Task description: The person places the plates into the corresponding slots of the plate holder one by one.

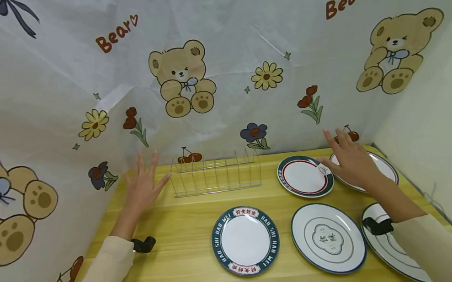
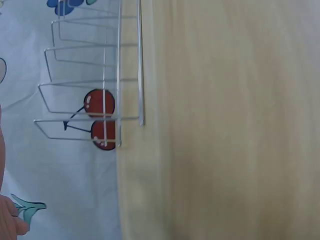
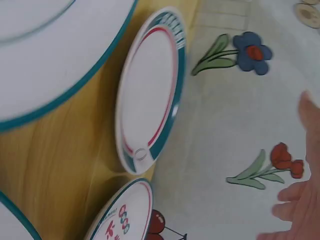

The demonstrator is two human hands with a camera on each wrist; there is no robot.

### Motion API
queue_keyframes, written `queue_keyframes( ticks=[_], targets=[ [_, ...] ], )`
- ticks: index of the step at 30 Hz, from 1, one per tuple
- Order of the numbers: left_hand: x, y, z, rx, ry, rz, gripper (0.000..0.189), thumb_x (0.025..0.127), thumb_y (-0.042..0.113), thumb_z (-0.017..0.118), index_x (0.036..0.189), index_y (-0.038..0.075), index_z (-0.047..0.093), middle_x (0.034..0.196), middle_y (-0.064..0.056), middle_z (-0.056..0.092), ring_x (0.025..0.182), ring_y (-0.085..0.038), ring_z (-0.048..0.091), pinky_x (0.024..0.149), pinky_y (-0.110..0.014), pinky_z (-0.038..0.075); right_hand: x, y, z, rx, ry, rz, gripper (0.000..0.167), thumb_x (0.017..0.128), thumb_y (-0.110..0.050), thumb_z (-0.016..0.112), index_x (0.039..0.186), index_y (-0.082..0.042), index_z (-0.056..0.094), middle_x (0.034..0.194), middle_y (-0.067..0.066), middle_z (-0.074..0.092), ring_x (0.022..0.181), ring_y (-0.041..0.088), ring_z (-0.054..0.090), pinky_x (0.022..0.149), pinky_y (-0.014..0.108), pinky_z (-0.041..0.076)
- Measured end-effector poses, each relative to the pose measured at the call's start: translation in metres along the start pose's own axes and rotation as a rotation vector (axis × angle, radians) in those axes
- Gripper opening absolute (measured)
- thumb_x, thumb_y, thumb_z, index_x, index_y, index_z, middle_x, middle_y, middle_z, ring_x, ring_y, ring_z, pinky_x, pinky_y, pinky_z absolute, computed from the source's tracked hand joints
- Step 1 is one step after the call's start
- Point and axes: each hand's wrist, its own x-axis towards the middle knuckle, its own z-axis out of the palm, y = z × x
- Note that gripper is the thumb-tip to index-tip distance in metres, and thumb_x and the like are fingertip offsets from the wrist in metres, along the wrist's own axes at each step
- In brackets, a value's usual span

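My left hand point(image 1: 142, 189) is held with fingers spread, just left of a wire dish rack point(image 1: 218, 190) that has no plates in its slots. My right hand point(image 1: 350, 162) has its fingers extended over the back right plates, holding nothing. Below it in the head view lie a plate with a green rim and red ring point(image 1: 304, 176) and a white plate point(image 1: 386, 168) partly hidden by the hand. A green-rimmed lettered plate point(image 1: 245, 241) lies in front of the rack. To its right is a blue-edged plate with a central emblem point(image 1: 328, 239).
Another large plate point(image 1: 385, 239) lies at the right, partly covered by the right forearm. The wooden table point(image 1: 174, 275) meets a bear-print cloth point(image 1: 224, 127) behind and at the left. A pale wall point(image 1: 450, 145) bounds the right side, with a thin cord near it.
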Motion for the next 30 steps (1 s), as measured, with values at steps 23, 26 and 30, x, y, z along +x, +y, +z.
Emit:
queue_keyframes(
  ticks=[23, 26, 30],
  targets=[
    [-0.035, -0.008, 0.059, -1.140, -0.031, -0.270, 0.043, 0.100, 0.015, 0.068, 0.138, -0.003, 0.059, 0.129, -0.024, 0.065, 0.111, -0.015, 0.069, 0.094, -0.027, 0.057, -0.125, 0.014, -0.013, 0.493, 0.146, 0.377, 0.058, 0.108, -0.040, 0.049, 0.155, -0.009, 0.041, 0.147, 0.016, 0.055, 0.138, 0.026, 0.050, 0.071, -0.003, 0.034],
    [-0.036, -0.007, 0.063, -1.140, -0.008, -0.238, 0.040, 0.099, 0.013, 0.068, 0.135, -0.003, 0.062, 0.125, -0.024, 0.067, 0.107, -0.013, 0.071, 0.093, -0.027, 0.058, -0.146, 0.030, -0.011, 0.496, 0.209, 0.448, 0.056, 0.106, -0.039, 0.053, 0.152, -0.007, 0.047, 0.144, -0.009, 0.055, 0.127, -0.015, 0.040, 0.073, -0.007, 0.034],
    [-0.036, -0.006, 0.067, -1.117, 0.019, -0.233, 0.034, 0.099, 0.011, 0.068, 0.131, -0.001, 0.066, 0.122, -0.023, 0.069, 0.103, -0.010, 0.071, 0.091, -0.025, 0.058, -0.167, 0.046, -0.005, 0.444, 0.244, 0.598, 0.057, 0.107, -0.035, 0.049, 0.154, -0.003, 0.041, 0.148, 0.006, 0.052, 0.139, 0.012, 0.047, 0.097, 0.007, 0.044]
  ],
)
